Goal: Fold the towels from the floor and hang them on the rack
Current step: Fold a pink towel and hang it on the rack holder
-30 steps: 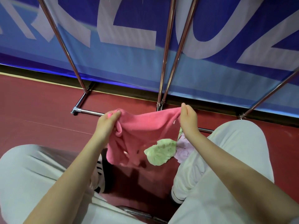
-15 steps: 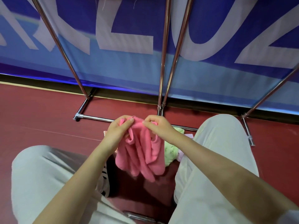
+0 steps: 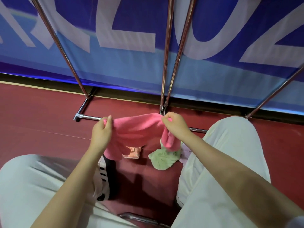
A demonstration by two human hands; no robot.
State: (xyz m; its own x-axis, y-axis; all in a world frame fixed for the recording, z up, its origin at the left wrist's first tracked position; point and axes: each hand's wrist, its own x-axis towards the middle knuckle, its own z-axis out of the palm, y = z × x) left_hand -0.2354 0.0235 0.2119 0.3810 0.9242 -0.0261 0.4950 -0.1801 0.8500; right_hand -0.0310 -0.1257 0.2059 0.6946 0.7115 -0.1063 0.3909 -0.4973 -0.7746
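Seated before the rack (image 3: pixel 166 66), a person stretches a pink towel (image 3: pixel 136 129) above the floor (image 3: pixel 41 120), left hand (image 3: pixel 102 132) and right hand (image 3: pixel 174 124) each pinching an upper corner; matching those corners evenly should keep the fold square.

The person wears loose, pale trousers (image 3: pixel 230 162), off-white to light grey, smooth and without pattern, with soft creases across the thighs. Both forearms are bare up to the frame edge; at the lower right corner a sliver of pale cloth, perhaps a sleeve (image 3: pixel 298 222), just shows. The left hand (image 3: pixel 101 131) and the right hand (image 3: pixel 175 125) carry no rings, watch or gloves. The left shoe (image 3: pixel 103 176) is a white trainer with black stripes on its side and a black inner lining. The right shoe (image 3: pixel 180 197) shows only as a white toe with a dark line along the sole.
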